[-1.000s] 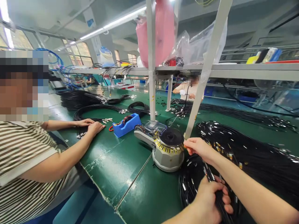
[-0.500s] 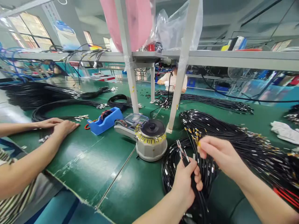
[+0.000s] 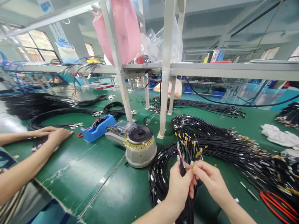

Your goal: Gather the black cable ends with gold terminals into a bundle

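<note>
My left hand is wrapped round a bunch of black cables whose stripped ends point up. Close beside it, my right hand pinches a small yellow-and-white piece at the bunch; whether it is a tag or a cable end is too small to tell. Behind the hands, yellow-tipped cable ends fan out. A coil of black cables with white labels lies beneath and to the left of my hands.
A round tape dispenser and a blue tape holder stand left of centre. Another person's hands rest at the left. Shelf posts rise ahead. Black cable bundles and white gloves lie at the right.
My right hand has come down and closer to my left hand. The yellow-tipped ends now stand free above it. The camera view has shifted a little.
</note>
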The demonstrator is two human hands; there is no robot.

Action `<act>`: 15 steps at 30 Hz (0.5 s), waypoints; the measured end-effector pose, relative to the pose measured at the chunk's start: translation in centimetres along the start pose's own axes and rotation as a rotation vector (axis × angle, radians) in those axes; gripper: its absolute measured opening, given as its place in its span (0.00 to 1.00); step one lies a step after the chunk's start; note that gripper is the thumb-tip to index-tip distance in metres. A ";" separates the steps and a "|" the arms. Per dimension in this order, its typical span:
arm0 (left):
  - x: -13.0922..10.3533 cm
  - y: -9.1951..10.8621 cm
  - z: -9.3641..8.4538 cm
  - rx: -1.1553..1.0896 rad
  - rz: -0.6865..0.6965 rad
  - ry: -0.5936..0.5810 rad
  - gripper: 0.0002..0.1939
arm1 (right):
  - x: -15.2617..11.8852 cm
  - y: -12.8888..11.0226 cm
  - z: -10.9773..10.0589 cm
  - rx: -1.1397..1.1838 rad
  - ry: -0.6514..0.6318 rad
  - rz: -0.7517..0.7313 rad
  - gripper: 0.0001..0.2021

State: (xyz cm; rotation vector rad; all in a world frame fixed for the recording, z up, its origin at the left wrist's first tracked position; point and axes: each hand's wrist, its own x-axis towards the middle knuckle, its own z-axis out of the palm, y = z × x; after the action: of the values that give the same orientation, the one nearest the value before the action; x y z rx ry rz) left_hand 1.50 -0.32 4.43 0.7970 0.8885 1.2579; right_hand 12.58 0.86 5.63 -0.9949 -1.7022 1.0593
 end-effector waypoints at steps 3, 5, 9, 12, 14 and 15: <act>0.4 -0.6 0.3 0.047 0.033 0.024 0.13 | 0.0 0.5 -0.4 -0.092 0.019 -0.025 0.15; 0.6 -0.9 0.3 0.082 0.061 0.033 0.13 | 0.1 0.7 -0.6 -0.137 0.015 -0.033 0.15; 0.6 -1.0 0.2 0.139 0.098 0.050 0.13 | 0.1 1.1 -0.9 -0.140 -0.023 -0.038 0.14; 0.6 -1.0 0.1 0.164 0.098 0.068 0.12 | 0.2 1.4 -0.8 -0.124 -0.039 -0.040 0.14; 0.6 -1.0 0.0 0.168 0.093 0.074 0.12 | 0.3 1.5 -0.6 -0.097 -0.017 -0.039 0.11; 0.6 -0.9 0.0 0.168 0.088 0.073 0.12 | 0.4 1.6 -0.5 -0.059 0.014 -0.043 0.08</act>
State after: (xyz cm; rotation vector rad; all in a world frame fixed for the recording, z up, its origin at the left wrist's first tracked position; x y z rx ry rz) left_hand 1.96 0.09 3.52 0.9363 1.0377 1.3078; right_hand 13.23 1.82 4.37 -0.9959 -1.7446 0.9776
